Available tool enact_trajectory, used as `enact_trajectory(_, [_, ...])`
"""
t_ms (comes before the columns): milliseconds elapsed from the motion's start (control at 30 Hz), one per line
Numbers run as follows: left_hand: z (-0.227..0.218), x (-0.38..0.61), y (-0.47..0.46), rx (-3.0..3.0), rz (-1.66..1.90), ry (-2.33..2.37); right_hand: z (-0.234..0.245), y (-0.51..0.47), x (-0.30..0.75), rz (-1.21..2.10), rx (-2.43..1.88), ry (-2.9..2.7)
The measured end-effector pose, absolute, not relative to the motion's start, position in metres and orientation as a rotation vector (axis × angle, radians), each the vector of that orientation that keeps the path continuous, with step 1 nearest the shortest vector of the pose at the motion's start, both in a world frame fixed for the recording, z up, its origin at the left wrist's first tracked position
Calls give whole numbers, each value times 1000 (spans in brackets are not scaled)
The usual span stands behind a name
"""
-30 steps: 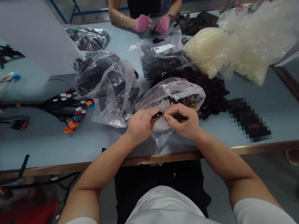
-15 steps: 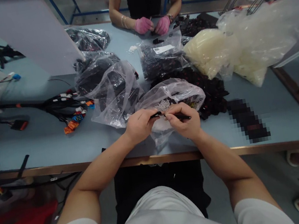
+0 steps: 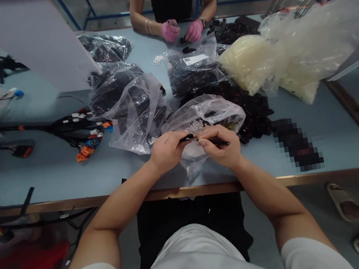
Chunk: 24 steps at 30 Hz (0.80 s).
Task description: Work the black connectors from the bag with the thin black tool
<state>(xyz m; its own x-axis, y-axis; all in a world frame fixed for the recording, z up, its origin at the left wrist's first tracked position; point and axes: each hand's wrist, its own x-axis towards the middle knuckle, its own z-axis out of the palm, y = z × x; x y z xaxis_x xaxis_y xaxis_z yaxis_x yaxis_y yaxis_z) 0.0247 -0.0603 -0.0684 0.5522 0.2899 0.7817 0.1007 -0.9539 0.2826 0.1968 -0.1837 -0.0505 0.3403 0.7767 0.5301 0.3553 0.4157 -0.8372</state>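
Note:
My left hand (image 3: pixel 167 150) is closed on a small black plastic part (image 3: pixel 186 138) above the near edge of a clear bag. In my right hand (image 3: pixel 222 146) is a slim black-handled tool (image 3: pixel 219 142), held like a pen, its thin metal tip meeting the black part. I cannot make out the exact kind of tip. Beneath and behind both hands lies the open clear plastic bag (image 3: pixel 219 106), with small white pieces (image 3: pixel 195 126) heaped on it. A pile of dark plastic parts (image 3: pixel 255 114) spreads just right of the bag.
Bags of black parts (image 3: pixel 122 86) lie at centre left, and cable harnesses with coloured connectors (image 3: pixel 87 151) further left. Pale filled bags (image 3: pixel 253 61) stand at right. Across the table a co-worker's pink-gloved hands (image 3: pixel 194 31) handle small parts. A blurred dark object (image 3: pixel 297 144) lies at right.
My hands keep nearly the same pose, the tool tip still at the black part. The co-worker's gloved hands have moved slightly apart. At lower right, a person's sandalled foot has shifted left.

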Motion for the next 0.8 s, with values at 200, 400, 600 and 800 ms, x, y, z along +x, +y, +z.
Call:
enact_trajectory(200, [-70,24,-60,2580,1284,361,-49,-184,196,381,-1243,-1247])
enact_trajectory(400, [-68,25,-63,2581,1343,313,-45,-183,195,388,-1269,-1294])
enact_trajectory(600, [-67,25,-62,2597,1313,350,-45,-183,197,378,-1159,-1279])
enact_trajectory(800, [-69,26,-61,2580,1351,372,-39,-184,205,240,-1227,-1335])
